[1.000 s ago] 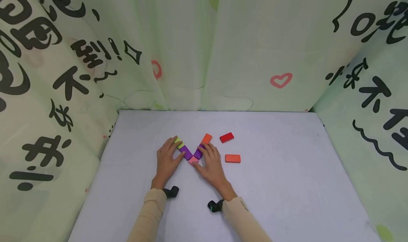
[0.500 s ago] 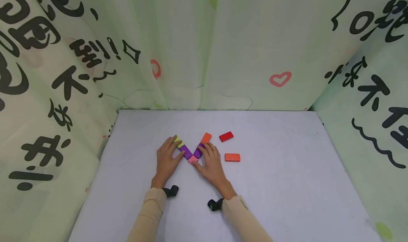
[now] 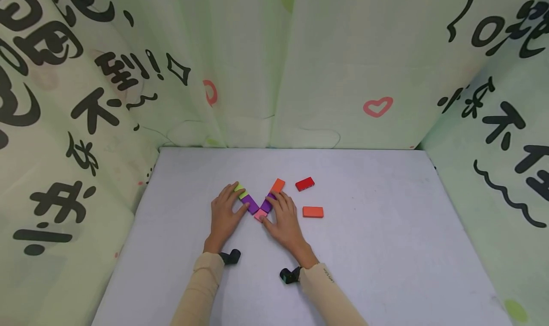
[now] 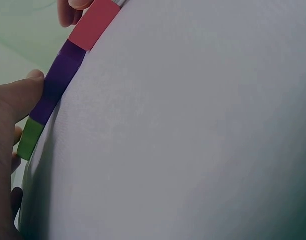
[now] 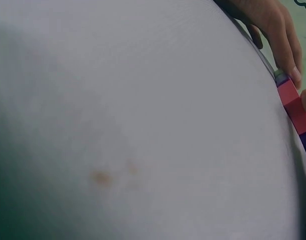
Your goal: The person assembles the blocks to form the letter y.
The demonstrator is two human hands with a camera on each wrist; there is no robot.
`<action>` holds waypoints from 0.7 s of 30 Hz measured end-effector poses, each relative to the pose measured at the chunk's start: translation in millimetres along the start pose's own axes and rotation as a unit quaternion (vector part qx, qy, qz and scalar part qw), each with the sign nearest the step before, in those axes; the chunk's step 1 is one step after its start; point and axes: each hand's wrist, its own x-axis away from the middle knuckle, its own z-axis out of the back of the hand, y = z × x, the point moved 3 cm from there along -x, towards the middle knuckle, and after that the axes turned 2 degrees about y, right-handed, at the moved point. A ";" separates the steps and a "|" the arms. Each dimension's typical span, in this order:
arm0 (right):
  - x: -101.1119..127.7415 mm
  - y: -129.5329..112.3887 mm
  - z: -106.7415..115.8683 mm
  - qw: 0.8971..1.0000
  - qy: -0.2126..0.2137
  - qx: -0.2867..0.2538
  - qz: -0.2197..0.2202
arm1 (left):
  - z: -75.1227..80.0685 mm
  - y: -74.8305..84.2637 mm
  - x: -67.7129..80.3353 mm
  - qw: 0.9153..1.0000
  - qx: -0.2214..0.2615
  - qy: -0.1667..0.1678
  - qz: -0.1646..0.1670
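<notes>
Several blocks lie in a V on the table. The left arm has a green block (image 3: pixel 240 190) and a purple block (image 3: pixel 250 204). A pink block (image 3: pixel 260 214) forms the corner, and a second purple block (image 3: pixel 267 205) and an orange block (image 3: pixel 278 185) make the right arm. My left hand (image 3: pixel 224 215) holds the left arm, fingers at the green block and thumb against the purple one. With fingertips on the second purple block and thumb at the pink one, my right hand (image 3: pixel 285 222) grips the corner side. Fingers partly hide both blocks.
A red block (image 3: pixel 305 184) and another orange block (image 3: pixel 313 212) lie apart, right of the V. A light green curtain (image 3: pixel 326 68) with black writing and pink hearts surrounds the white table (image 3: pixel 386 249) at the back and sides.
My right thumb has shifted very slightly along the pink block. Otherwise the hands and blocks stay where they were.
</notes>
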 end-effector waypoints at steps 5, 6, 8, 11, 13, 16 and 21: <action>-0.3 -0.4 0.3 1.000 -0.001 0.002 0.000 | -0.7 -0.5 0.1 1.000 -0.005 0.003 -0.003; -0.5 -0.4 0.4 1.000 -0.004 0.001 -0.003 | -0.9 -0.6 0.0 1.000 -0.006 0.004 -0.004; -0.4 -0.6 1.0 1.000 -0.005 -0.001 -0.005 | -1.2 -0.7 -0.2 1.000 -0.008 0.002 -0.004; -0.1 -1.0 1.9 1.000 -0.005 -0.005 -0.008 | -1.3 -0.4 -0.5 1.000 -0.010 -0.002 0.000; 0.1 -1.5 2.4 1.000 -0.002 -0.005 -0.005 | -1.0 0.2 -0.5 1.000 -0.012 -0.003 0.000; 0.1 -2.1 2.8 1.000 0.004 -0.004 0.000 | -0.6 0.7 -0.4 1.000 -0.011 -0.005 0.003; 0.1 -1.5 1.1 1.000 0.008 -0.005 0.002 | -0.4 0.3 -0.2 1.000 -0.010 -0.008 0.006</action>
